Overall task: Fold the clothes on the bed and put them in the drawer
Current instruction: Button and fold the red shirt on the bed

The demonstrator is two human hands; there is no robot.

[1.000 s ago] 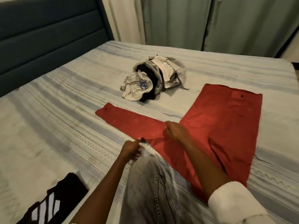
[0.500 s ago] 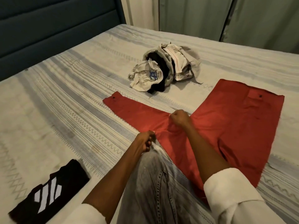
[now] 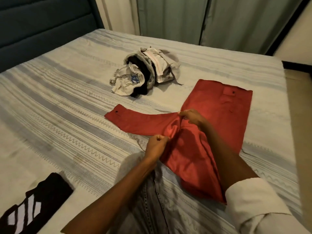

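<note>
A red shirt (image 3: pixel 224 119) lies on the bed (image 3: pixel 59 102), its body to the right and one sleeve stretched out to the left. My left hand (image 3: pixel 156 146) pinches the sleeve's near edge where it meets the body. My right hand (image 3: pixel 191 116) pinches the far edge of the same spot, and the cloth between them is lifted and bunched. A heap of unfolded clothes (image 3: pixel 145 71), grey, white and black, sits beyond the shirt.
A folded black garment with white stripes (image 3: pixel 37 203) lies at the bed's near left corner. A dark padded headboard (image 3: pixel 42 27) stands at the left, green curtains (image 3: pixel 202 19) behind the bed. My knee in grey jeans (image 3: pixel 148 200) rests on the mattress edge.
Both hands have closed on the shirt at the sleeve's base and lifted it, so the cloth there bunches up. The sleeve has drawn in slightly toward the body.
</note>
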